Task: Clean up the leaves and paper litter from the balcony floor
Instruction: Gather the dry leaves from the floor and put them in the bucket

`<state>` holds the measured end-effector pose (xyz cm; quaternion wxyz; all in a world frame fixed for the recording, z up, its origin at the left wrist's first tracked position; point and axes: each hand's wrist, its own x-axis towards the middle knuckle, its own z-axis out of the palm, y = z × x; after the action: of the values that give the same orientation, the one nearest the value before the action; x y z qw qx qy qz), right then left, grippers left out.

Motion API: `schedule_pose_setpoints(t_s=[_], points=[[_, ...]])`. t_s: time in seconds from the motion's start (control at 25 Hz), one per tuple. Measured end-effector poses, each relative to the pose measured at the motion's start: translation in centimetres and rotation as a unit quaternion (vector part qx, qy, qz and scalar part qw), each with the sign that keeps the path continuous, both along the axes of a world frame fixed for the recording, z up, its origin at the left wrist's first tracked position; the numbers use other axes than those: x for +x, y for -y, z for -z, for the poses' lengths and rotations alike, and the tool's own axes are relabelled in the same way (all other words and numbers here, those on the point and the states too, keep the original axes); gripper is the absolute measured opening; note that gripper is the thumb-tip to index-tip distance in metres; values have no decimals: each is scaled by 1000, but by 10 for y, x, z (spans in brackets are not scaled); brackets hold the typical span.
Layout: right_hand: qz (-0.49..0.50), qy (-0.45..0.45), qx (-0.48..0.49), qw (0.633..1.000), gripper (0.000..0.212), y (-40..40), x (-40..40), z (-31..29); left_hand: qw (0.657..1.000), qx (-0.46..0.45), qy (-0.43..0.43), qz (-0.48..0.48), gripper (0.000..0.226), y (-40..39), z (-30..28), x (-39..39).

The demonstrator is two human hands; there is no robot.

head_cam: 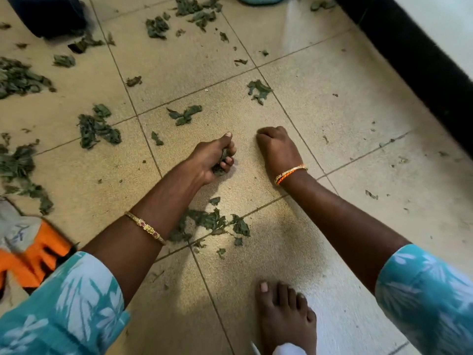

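Dry green leaves lie scattered over the beige tiled floor [320,103]. My left hand [212,157] grips a small bunch of leaves [223,162] low over the floor, fingers curled round them. My right hand [277,147] is just to its right, knuckles up and fingers curled down against the tile; whether it holds anything is hidden. A leaf clump [217,222] lies under my left forearm. More leaves [98,129] lie to the left, and small pieces [185,115] just ahead of my hands. No paper litter can be made out.
An orange and grey glove [33,254] lies at the left edge. A dark object [48,14] stands at the top left. A black skirting band [419,62] runs along the right wall. My bare foot [284,316] stands near the bottom. Thick leaf piles [18,78] fill the far left.
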<state>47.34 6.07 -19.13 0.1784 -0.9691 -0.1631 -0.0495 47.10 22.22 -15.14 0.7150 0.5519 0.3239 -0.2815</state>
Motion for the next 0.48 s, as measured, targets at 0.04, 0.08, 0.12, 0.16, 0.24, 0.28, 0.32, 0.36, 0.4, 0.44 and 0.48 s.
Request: schedule_pose_setpoints(t_s=[0.04,0.08,0.12,0.16,0.24,0.28,0.32,0.36,0.4,0.44,0.48], points=[[5,12,10,1000,20,2,3,-2,1000,2,7,-1,23,-2,0,1],[29,1,41,999,18,3,8,-6,1000,2,14,3,23,-4,0,2],[68,-38,94,992,18,3,12,-12,1000,1,20,11,24,-5,0,2],[116,-88,157,977,19,4,14,-20,999,3,25,22,26,-5,-1,1],[176,-153,296,926,17,1,10,-35,998,11,33,47,33,-3,-3,-1],[180,-167,343,907,16,-1,5,-41,998,8,35,60,36,-1,-4,-3],[171,-169,363,900,16,-5,0,-45,997,1,36,68,38,2,-6,-4],[155,-166,361,905,17,-11,-6,-46,997,-7,36,68,39,5,-9,-5],[138,-160,347,914,19,-16,-11,-47,997,-10,37,63,38,8,-11,-6],[121,-154,331,923,22,-21,-14,-47,998,-8,39,56,38,11,-12,-6],[102,-146,311,933,29,-24,-17,-47,998,-2,43,49,38,13,-13,-6]])
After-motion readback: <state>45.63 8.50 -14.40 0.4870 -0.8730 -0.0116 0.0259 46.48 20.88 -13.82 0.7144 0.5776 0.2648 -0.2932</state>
